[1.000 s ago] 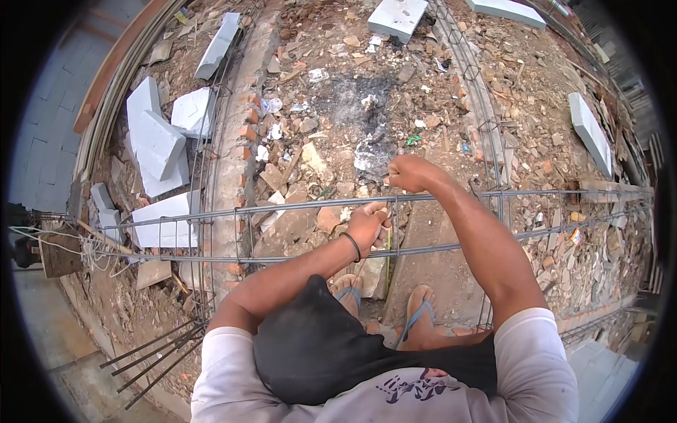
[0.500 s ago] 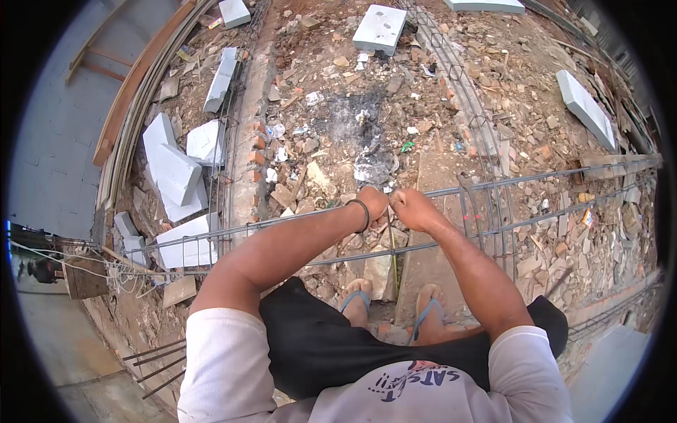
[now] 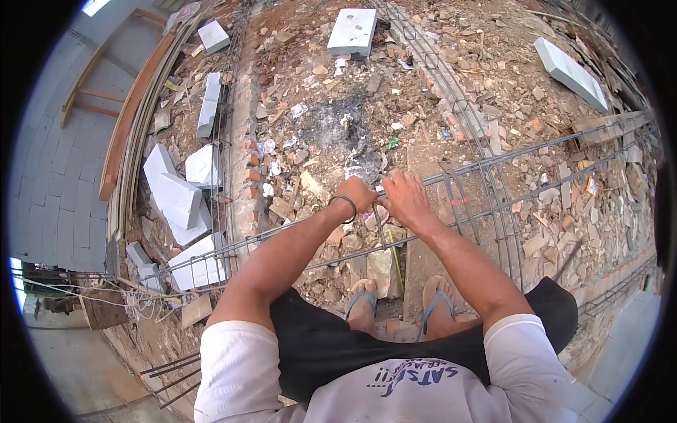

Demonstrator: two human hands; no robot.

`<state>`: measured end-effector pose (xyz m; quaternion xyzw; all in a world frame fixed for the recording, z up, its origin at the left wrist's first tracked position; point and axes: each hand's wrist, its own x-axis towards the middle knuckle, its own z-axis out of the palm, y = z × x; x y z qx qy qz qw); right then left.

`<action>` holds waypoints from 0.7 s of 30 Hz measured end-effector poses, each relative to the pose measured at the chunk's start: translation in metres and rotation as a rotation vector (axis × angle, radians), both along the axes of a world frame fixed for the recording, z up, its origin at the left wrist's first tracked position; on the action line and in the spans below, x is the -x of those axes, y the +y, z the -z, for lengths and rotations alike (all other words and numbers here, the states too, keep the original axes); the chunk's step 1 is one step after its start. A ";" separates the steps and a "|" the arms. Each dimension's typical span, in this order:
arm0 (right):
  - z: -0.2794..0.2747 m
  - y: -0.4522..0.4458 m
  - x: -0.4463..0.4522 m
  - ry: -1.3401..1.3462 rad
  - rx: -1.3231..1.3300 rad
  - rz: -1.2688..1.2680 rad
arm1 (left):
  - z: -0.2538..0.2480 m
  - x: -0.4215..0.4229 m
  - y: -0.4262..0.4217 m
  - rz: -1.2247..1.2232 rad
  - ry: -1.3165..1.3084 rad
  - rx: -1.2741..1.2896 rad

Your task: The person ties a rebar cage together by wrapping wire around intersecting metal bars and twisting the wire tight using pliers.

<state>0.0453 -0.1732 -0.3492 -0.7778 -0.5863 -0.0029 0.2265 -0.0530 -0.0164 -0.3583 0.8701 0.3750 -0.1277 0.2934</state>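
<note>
My left hand [image 3: 357,194], with a dark band at the wrist, is closed at the upper steel bars of a long rebar cage [image 3: 493,161], beside a thin steel stirrup [image 3: 381,229]. Close to its right, my right hand [image 3: 407,200] has its fingers curled over the same bars, thumb towards the stirrup. The exact contact under both hands is hidden. A pair of long-handled pincers [image 3: 455,201] with red marks rests across the cage to the right of my right hand. A thin yellow-green strip [image 3: 397,259] stands below the hands, near my feet.
Rubble and broken stone cover the ground, with a burnt ash patch [image 3: 338,127] ahead. White blocks [image 3: 176,194] lie to the left, another block [image 3: 352,32] ahead. More rebar cages [image 3: 451,84] run away from me. Cut bar ends [image 3: 169,377] stick out at lower left.
The view has shifted slightly. My right hand has gone from a pinched fist to fingers laid over the bars. My left hand stays closed at nearly the same spot.
</note>
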 end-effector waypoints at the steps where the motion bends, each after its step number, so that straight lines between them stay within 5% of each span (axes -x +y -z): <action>1: -0.006 0.005 -0.008 -0.176 -0.106 -0.118 | -0.005 0.000 -0.001 0.005 0.001 -0.001; 5: 0.023 0.029 -0.033 -0.119 0.000 -0.270 | -0.012 -0.003 -0.001 0.087 0.032 0.003; 7: 0.022 0.041 -0.042 0.065 0.446 -0.275 | -0.013 -0.004 0.000 0.089 0.026 0.007; 8: 0.021 0.047 -0.050 0.066 0.447 -0.273 | -0.012 -0.003 0.000 0.074 0.011 0.010; 11: 0.011 0.074 -0.070 1.057 0.961 -0.145 | -0.005 0.000 -0.001 0.032 -0.039 0.025; 15: 0.025 0.096 -0.071 1.181 1.038 0.008 | 0.002 0.001 0.001 0.033 -0.110 0.009; 21: 0.054 0.123 -0.052 0.992 1.213 -0.079 | 0.005 0.002 0.002 -0.004 -0.107 0.038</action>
